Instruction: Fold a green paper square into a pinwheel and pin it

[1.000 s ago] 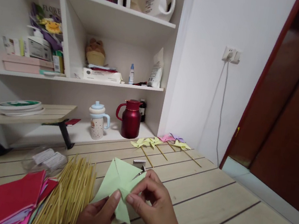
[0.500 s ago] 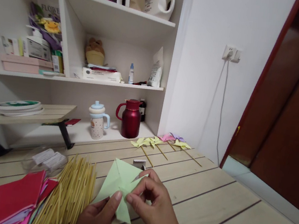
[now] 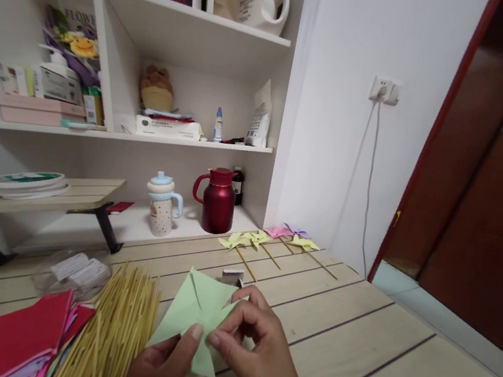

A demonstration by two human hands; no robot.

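Note:
A light green sheet of paper, slit from its corners towards the middle, is held above the slatted table. My left hand pinches it from below left, its thumb pressed on the paper near the centre. With thumb and index finger, my right hand grips a flap at the right and bends it in to the middle. A small grey-white object lies just behind the paper, partly covered. Close to my left hand lie many thin yellow sticks.
A stack of coloured paper, red on top, lies at the left. Behind it is a clear plastic container with white packets. Several finished paper pinwheels lie at the back. A red jug and a cup stand on the bottom shelf.
Both hands stay on the green paper with nearly the same grip. The bent flap sits a little closer against the centre. The whole view has shifted slightly.

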